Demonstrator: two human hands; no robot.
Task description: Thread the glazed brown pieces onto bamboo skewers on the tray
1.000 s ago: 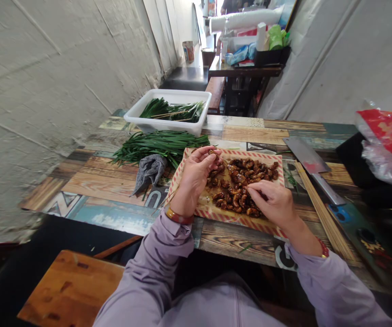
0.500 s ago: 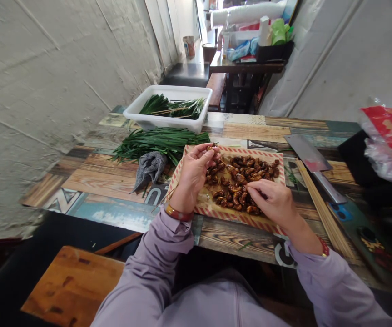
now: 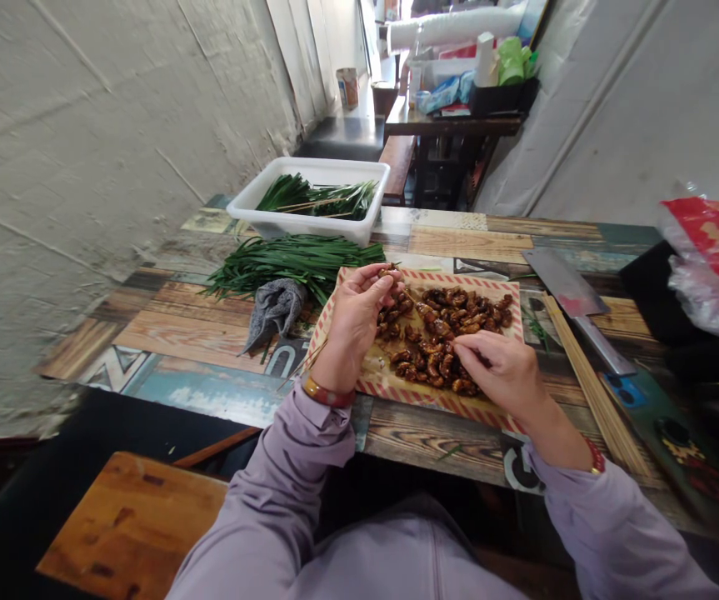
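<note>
My left hand [image 3: 359, 312] is closed above the left side of the tray, its thumb and fingers pinching a thin skewer [image 3: 408, 297] near a small brown morsel. The skewer slants down toward my right hand [image 3: 500, 367], with dark glazed pieces [image 3: 432, 320] along it. My right hand is closed too, thumb and forefinger pinched at the skewer's lower end; the fingertips partly hide what they grip. Beneath both hands, a tray [image 3: 434, 403] with a red-and-cream striped border bears a heap of shiny brown, curled food pieces [image 3: 440, 362], perhaps meat.
Left of the tray lie a grey cloth [image 3: 275, 308] and long green chives [image 3: 300, 262]. A white plastic tub [image 3: 252, 212] behind them holds more greens and sticks. Rightward are bare skewers [image 3: 593, 383], a cleaver [image 3: 568, 279], a phone [image 3: 665, 433] and a red plastic bag [image 3: 718, 242].
Both hands keep nearly the same place and grip. The skewer and the heap show hardly any difference.
</note>
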